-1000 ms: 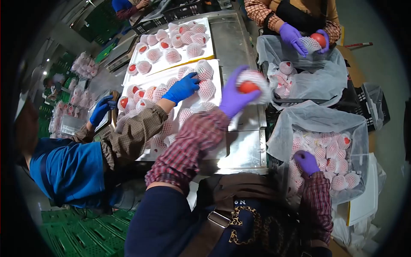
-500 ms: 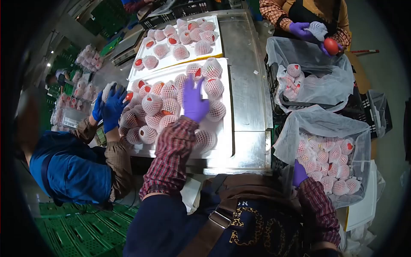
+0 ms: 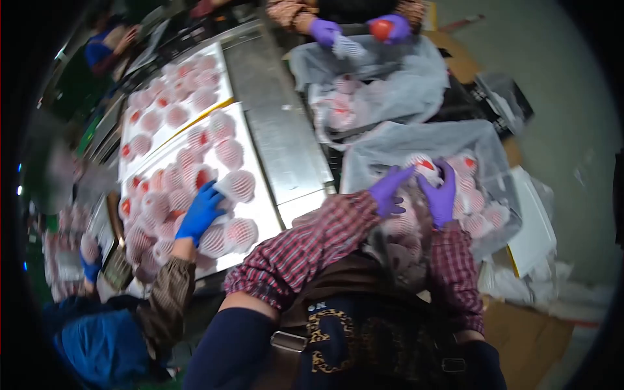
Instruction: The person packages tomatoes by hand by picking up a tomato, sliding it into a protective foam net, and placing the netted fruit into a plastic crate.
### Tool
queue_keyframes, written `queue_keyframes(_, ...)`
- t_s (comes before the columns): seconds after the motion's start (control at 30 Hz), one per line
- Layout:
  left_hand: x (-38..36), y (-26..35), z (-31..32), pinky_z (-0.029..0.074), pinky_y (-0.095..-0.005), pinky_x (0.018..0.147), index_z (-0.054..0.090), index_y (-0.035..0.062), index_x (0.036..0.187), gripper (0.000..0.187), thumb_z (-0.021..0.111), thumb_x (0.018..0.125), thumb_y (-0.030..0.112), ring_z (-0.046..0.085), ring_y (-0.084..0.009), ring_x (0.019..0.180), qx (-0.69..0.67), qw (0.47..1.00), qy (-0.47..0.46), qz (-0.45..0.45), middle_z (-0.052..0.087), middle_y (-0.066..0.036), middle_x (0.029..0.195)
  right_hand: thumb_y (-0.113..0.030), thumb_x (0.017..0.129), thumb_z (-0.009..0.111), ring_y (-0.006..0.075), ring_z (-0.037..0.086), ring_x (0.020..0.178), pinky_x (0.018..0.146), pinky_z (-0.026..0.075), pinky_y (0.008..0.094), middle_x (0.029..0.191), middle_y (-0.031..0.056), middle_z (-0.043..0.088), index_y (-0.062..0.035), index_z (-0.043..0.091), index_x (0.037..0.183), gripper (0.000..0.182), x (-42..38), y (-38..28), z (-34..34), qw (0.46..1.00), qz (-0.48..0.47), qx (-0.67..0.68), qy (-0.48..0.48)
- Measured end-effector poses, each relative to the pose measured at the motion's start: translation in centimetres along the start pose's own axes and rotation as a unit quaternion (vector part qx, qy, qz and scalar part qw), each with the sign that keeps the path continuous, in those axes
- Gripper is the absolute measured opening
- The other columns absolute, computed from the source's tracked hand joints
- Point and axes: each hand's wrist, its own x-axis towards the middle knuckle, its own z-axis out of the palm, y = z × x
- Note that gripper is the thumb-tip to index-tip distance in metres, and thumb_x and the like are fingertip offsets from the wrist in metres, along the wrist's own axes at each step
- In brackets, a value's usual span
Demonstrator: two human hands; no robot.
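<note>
Both my hands wear purple gloves and are over the nearer lined crate [image 3: 500, 140]. My right hand [image 3: 440, 197] has its fingers curved around a red fruit in a white foam net [image 3: 422, 166]. Beside it, my left hand [image 3: 390, 193] has its fingers apart, the fingertips close to that same fruit; whether they touch it is blurred. Several more netted fruits [image 3: 478, 208] lie in the crate around and below my hands.
A white board [image 3: 257, 214] with many netted fruits lies left on the metal table [image 3: 276, 123]. A co-worker's blue-gloved hand [image 3: 201, 214] reaches over it. Across from me, a person's purple-gloved hands [image 3: 393, 27] hold a red fruit and a foam net above another lined crate [image 3: 305, 65].
My view has swung to the right. My left hand has moved from the fruits on the board to the crate, beside my right hand. The co-worker's blue glove now reaches onto the board.
</note>
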Motion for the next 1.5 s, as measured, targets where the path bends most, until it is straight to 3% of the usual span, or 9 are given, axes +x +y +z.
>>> queue_keyframes(0.1, 2.9, -0.1, -1.4, 0.043, -0.0383, 0.089, 0.037, 0.0089, 0.127, 0.060, 0.054, 0.082, 0.045, 0.050, -0.0263, 0.108, -0.191, 0.939, -0.285, -0.032, 0.049, -0.013, 0.119, -0.005, 0.067, 0.071, 0.0166, 0.051, 0.093, 0.082, 0.043, 0.0298, 0.099, 0.0077, 0.050, -0.0022, 0.047, 0.111, 0.050, -0.7, -2.3, -0.5, 0.996, -0.065, -0.063, -0.011)
queue_keyframes(0.23, 3.5, 0.2, -1.3, 0.046, -0.0360, 0.085, 0.035, 0.0104, 0.128, 0.052, 0.052, 0.086, 0.037, 0.053, -0.0258, 0.105, -0.104, 0.951, -0.258, 0.132, 0.050, -0.008, 0.119, -0.015, 0.065, 0.074, 0.0220, 0.051, 0.091, 0.081, 0.042, 0.0335, 0.097, 0.0108, 0.050, -0.0020, 0.053, 0.103, 0.045, -0.5, -2.6, -0.1, 0.993, 0.046, 0.105, -0.012)
queue_keyframes(0.37, 3.3, -0.3, -0.6, 0.046, -0.0318, 0.080, 0.009, 0.0138, 0.140, 0.077, 0.059, 0.083, 0.031, 0.051, -0.0229, 0.104, -0.050, 0.961, -0.198, 0.186, 0.043, -0.007, 0.124, -0.019, 0.074, 0.068, 0.0197, 0.055, 0.084, 0.077, 0.043, 0.0283, 0.088, 0.0105, 0.055, -0.0013, 0.060, 0.102, 0.035, -0.7, -2.4, 0.1, 0.989, -0.075, -0.124, 0.023)
queue_keyframes(0.73, 3.0, -0.1, -1.1, 0.049, -0.0338, 0.084, 0.043, 0.0026, 0.120, 0.046, 0.062, 0.081, 0.016, 0.058, -0.0211, 0.097, -0.044, 0.967, -0.229, 0.106, 0.054, -0.010, 0.111, -0.023, 0.091, 0.047, 0.0152, 0.060, 0.083, 0.075, 0.047, 0.0279, 0.094, 0.0088, 0.061, 0.0035, 0.053, 0.107, 0.032, 0.5, 1.1, -1.6, 0.835, 0.249, 0.490, -0.012)
queue_keyframes(0.97, 3.5, 0.0, -1.8, 0.050, -0.0397, 0.082, 0.044, 0.0052, 0.120, 0.053, 0.046, 0.087, 0.047, 0.059, -0.0232, 0.098, -0.103, 0.954, -0.278, 0.051, 0.056, -0.013, 0.112, -0.015, 0.086, 0.052, 0.0155, 0.058, 0.079, 0.073, 0.046, 0.0296, 0.086, 0.0098, 0.063, -0.0022, 0.059, 0.101, 0.021, -1.0, 4.9, 0.2, 0.987, 0.067, -0.067, -0.133)
queue_keyframes(1.07, 3.6, -0.4, -0.8, 0.049, -0.0273, 0.070, 0.053, 0.0066, 0.109, 0.052, 0.049, 0.084, 0.052, 0.062, -0.0148, 0.078, -0.069, 0.977, -0.177, 0.097, 0.063, -0.008, 0.093, -0.018, 0.082, 0.057, 0.0167, 0.057, 0.090, 0.078, 0.045, 0.0300, 0.093, 0.0097, 0.061, -0.0031, 0.058, 0.105, 0.027, 1.1, 2.7, -1.0, 0.985, 0.095, 0.136, 0.054)
queue_keyframes(1.23, 4.8, -0.9, -1.0, 0.045, -0.0242, 0.070, 0.056, 0.0018, 0.105, 0.048, 0.051, 0.085, 0.046, 0.059, -0.0135, 0.077, 0.050, 0.989, -0.035, 0.132, 0.062, -0.010, 0.093, -0.013, 0.073, 0.068, 0.0210, 0.053, 0.101, 0.087, 0.042, 0.0311, 0.110, 0.0120, 0.054, -0.0051, 0.043, 0.123, 0.057, -0.1, -0.7, -0.9, 0.990, -0.084, 0.050, -0.101)
queue_keyframes(1.37, 8.9, -3.1, -2.5, 0.045, -0.0261, 0.073, 0.053, -0.0030, 0.108, 0.038, 0.056, 0.084, 0.027, 0.057, -0.0160, 0.082, 0.065, 0.955, -0.059, 0.284, 0.060, -0.012, 0.094, -0.028, 0.079, 0.063, 0.0179, 0.060, 0.081, 0.071, 0.048, 0.0277, 0.095, 0.0131, 0.059, -0.0032, 0.048, 0.114, 0.045, 0.5, 0.6, -0.8, 0.997, -0.009, 0.079, -0.003)
queue_keyframes(1.5, 8.1, -3.0, -2.6, 0.046, -0.0263, 0.074, 0.049, 0.0000, 0.113, 0.039, 0.062, 0.079, 0.011, 0.057, -0.0153, 0.087, 0.262, 0.890, -0.050, 0.369, 0.058, -0.007, 0.099, -0.063, 0.084, 0.032, 0.0087, 0.046, 0.040, 0.038, 0.035, 0.0204, 0.061, 0.0093, 0.058, -0.0024, 0.054, 0.096, 0.066, 1.1, 2.0, -2.1, 0.868, 0.354, 0.346, -0.051)
